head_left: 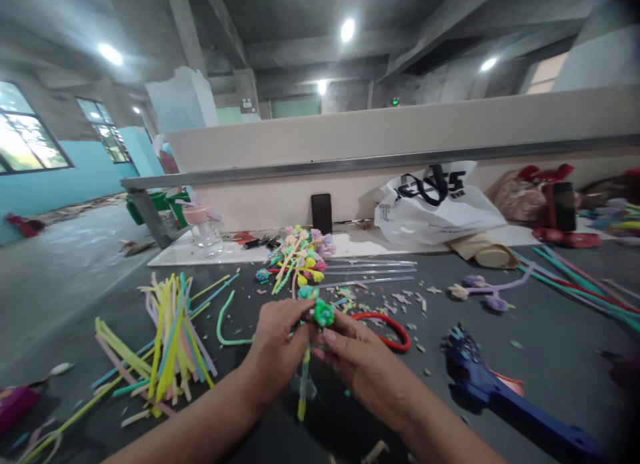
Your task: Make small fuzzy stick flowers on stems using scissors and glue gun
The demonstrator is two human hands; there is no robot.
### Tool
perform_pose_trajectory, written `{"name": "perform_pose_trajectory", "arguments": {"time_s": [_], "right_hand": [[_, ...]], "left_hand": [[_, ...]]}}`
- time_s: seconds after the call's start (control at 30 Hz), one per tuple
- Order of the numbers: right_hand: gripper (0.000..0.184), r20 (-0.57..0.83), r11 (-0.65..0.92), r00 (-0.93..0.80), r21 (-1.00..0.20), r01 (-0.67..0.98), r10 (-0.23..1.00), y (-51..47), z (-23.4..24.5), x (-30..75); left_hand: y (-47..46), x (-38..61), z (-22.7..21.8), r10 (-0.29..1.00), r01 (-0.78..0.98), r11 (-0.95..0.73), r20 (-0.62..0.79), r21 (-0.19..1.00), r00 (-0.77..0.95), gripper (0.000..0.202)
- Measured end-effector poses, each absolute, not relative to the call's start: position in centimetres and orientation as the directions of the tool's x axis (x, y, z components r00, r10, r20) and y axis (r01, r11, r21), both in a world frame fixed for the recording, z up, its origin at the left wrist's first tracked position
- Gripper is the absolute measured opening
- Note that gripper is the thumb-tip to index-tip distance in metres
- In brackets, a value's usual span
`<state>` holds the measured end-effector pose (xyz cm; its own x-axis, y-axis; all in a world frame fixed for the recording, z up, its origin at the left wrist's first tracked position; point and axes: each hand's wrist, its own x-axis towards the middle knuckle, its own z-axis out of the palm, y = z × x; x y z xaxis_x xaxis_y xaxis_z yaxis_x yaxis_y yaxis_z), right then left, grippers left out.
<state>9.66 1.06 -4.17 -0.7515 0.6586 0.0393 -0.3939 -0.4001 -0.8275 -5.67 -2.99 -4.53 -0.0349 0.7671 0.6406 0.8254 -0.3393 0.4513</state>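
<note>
Fingers [290,321]: I see both sets curled and pinched closed on one piece. The left hand [277,344] wraps the stem [303,387] just under its head, and the right hand [357,357] nips the green flower [323,313].
Flower: between the two thumbs, touching both, held above the counter [550,344].
Stem axis: near upright, hanging from the flower down towards me.
Nearer hand: neither, by my reading.
Around: straw heap [170,344] to the left, red ring [395,334] just beyond the right hand.
</note>
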Motion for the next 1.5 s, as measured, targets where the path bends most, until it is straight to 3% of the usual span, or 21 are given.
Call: {"name": "perform_pose_trajectory", "arguments": {"time_s": [0.13, 0.3, 0.47, 0.6, 0.7, 1.03, 1.17, 1.33, 1.5], "right_hand": [[0.025, -0.045, -0.493, -0.741, -0.773, -0.400, 0.671, 1.3, -4.8, 9.5], [0.014, -0.095, -0.533, -0.664, -0.684, -0.498, 0.742, 1.8, -5.0, 9.3], [0.012, -0.151, -0.614, -0.665, -0.570, -0.546, 0.732, 2.2, -4.4, 10.0], [0.018, -0.163, -0.616, -0.658, -0.565, -0.549, 0.736, 2.5, -4.5, 10.5], [0.019, -0.148, -0.612, -0.669, -0.579, -0.539, 0.729, 2.7, -4.6, 10.5], [0.014, -0.130, -0.671, -0.748, -0.560, -0.487, 0.651, 2.8, -4.9, 10.6], [0.015, -0.142, -0.676, -0.758, -0.576, -0.459, 0.636, 2.8, -5.1, 10.5], [0.011, -0.185, -0.702, -0.729, -0.501, -0.507, 0.659, 3.0, -5.0, 10.4], [0.014, -0.198, -0.681, -0.692, -0.490, -0.544, 0.694, 3.1, -4.9, 10.3]], "left_hand": [[-3.2, -4.9, -5.4, 0.808, 0.835, -0.275, 0.585, 0.477, -0.069, 0.049], [-3.6, -4.2, -5.5, 0.817, 0.731, -0.400, 0.577, 0.553, 0.011, 0.055], [-3.4, -5.0, -4.6, 0.730, 0.605, -0.405, 0.640, 0.686, -0.238, 0.036], [-2.8, -5.6, -3.7, 0.798, 0.394, -0.284, 0.443, 0.874, -0.408, 0.020], [-2.7, -5.7, -3.4, 0.851, 0.374, -0.225, 0.369, 0.899, -0.373, 0.017], [-3.6, -4.9, -2.6, 0.887, 0.449, -0.294, 0.416, 0.844, -0.200, 0.012], [-3.7, -4.9, -2.5, 0.906, 0.392, -0.270, 0.370, 0.880, -0.207, 0.011], [-3.3, -5.2, -2.6, 0.947, 0.304, -0.208, 0.269, 0.930, -0.174, 0.017], [-3.1, -5.1, -2.5, 0.987, 0.135, -0.139, 0.149, 0.981, -0.067, 0.019]]}}
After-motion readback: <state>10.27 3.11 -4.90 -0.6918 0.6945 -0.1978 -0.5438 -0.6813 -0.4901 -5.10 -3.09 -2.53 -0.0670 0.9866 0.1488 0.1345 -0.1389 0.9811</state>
